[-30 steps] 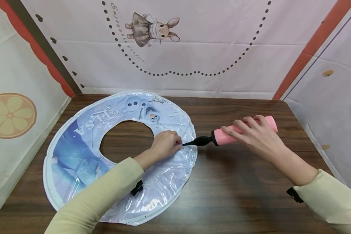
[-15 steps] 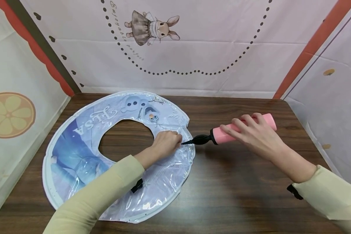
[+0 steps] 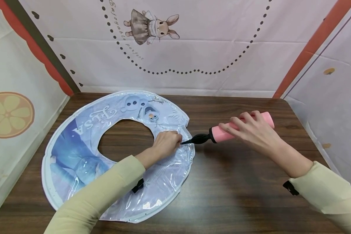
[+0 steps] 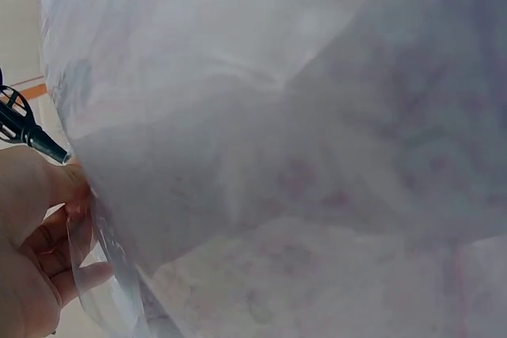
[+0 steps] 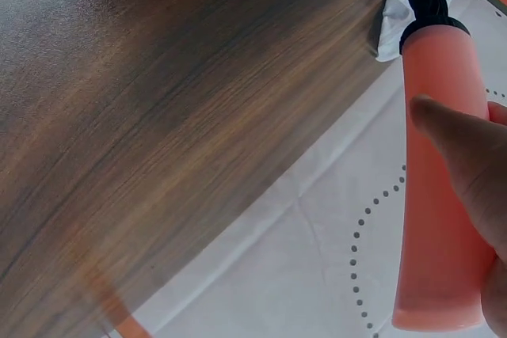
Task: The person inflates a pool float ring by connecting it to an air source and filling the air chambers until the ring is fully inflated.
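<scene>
My right hand grasped a pink, cylindrical hand pump around its barrel, the fingers draped across the upper side and the thumb, in the right-wrist view, set against the wall. The pump was slanted, its far end to the right of the grip and its tapered black nozzle projecting leftward. My left hand was curled at the nozzle's tip, pinching the glossy film of a flat, pale-blue and lilac plastic ring; the left-wrist view placed the tip just beside the thumb. Whether it had entered a valve could not be told.

The ring lay to the left of the pump, its right portion beneath my left hand, its print showing a snowman and the lettering "ELSA". My left sleeve crossed its near part. Both lay over a dark brown, wood-grained table, backed by a whitish fabric screen printed with a rabbit and dotted line.
</scene>
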The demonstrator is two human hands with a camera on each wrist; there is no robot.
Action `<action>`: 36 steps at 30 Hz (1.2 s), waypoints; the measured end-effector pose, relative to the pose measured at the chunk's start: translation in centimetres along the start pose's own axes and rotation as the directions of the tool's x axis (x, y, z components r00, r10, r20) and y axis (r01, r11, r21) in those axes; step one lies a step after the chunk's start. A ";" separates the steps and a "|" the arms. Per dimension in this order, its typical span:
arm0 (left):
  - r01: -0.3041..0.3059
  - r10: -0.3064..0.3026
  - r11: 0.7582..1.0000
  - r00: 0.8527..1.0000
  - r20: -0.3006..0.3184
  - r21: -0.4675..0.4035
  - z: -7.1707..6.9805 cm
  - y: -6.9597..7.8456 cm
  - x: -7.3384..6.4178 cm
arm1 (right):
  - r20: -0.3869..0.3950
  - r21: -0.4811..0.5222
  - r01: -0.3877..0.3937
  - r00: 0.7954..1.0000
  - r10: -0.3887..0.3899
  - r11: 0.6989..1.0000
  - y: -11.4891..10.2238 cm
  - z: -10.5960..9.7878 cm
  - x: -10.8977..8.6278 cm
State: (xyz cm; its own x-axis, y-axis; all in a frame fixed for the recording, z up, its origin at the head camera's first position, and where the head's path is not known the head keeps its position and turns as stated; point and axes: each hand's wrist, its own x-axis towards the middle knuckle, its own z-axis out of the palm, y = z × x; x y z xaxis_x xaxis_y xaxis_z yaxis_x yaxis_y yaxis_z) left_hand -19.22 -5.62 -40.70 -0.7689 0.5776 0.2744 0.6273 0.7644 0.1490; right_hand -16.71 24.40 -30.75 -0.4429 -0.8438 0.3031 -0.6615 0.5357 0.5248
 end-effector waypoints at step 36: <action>0.108 -0.088 0.989 0.980 0.179 -0.104 -0.5 -0.5 0.0 | 0.040 0.042 -0.088 0.995 0.086 0.995 -0.7 1.4 -1.8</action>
State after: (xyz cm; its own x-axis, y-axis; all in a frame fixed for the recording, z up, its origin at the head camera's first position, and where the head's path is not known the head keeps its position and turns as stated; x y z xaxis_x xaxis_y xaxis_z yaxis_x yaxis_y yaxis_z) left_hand -19.47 -6.20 -40.28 -0.8306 0.5502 0.0856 0.5504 0.7880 0.2758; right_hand -16.28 25.57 -32.82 -0.5222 -0.7925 0.3152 -0.6446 0.6087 0.4625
